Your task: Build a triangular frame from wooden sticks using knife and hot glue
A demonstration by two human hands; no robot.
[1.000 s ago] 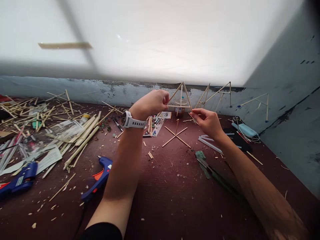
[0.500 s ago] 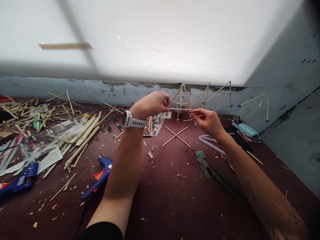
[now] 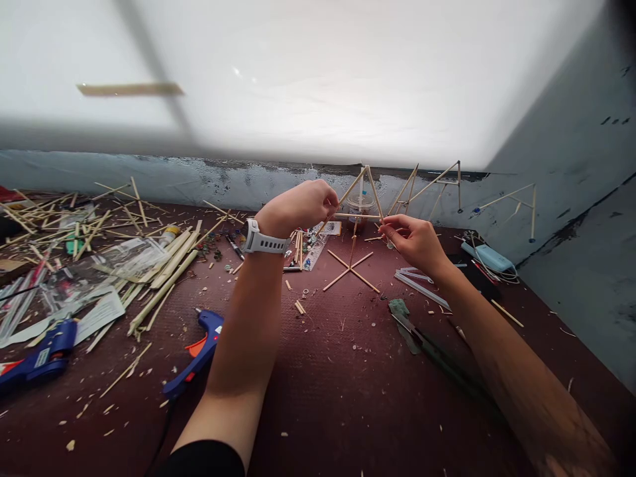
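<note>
A thin wooden stick frame [image 3: 358,216], shaped like an A with a crossbar, is held up between both hands. My left hand [image 3: 311,204] pinches its left side near the crossbar's left end. At the crossbar's right end, my right hand [image 3: 412,242] pinches the frame's right leg with thumb and fingers. Under the frame, an upright stick [image 3: 353,246] rises from a crossed stick base [image 3: 350,269] on the dark red table. Whether the crossbar touches the upright's top is hard to tell. A lidded plastic cup [image 3: 358,204] stands behind the frame.
Blue glue guns [image 3: 201,354] [image 3: 47,351] lie at the left, near bamboo strips [image 3: 166,278] and plastic bags. Clear glue sticks [image 3: 422,289], a knife [image 3: 410,329] and a light blue device [image 3: 489,255] lie at the right. More stick frames [image 3: 437,182] stand behind my right hand.
The stick frame and my right hand have shifted very slightly to the right. Both hands keep their grip.
</note>
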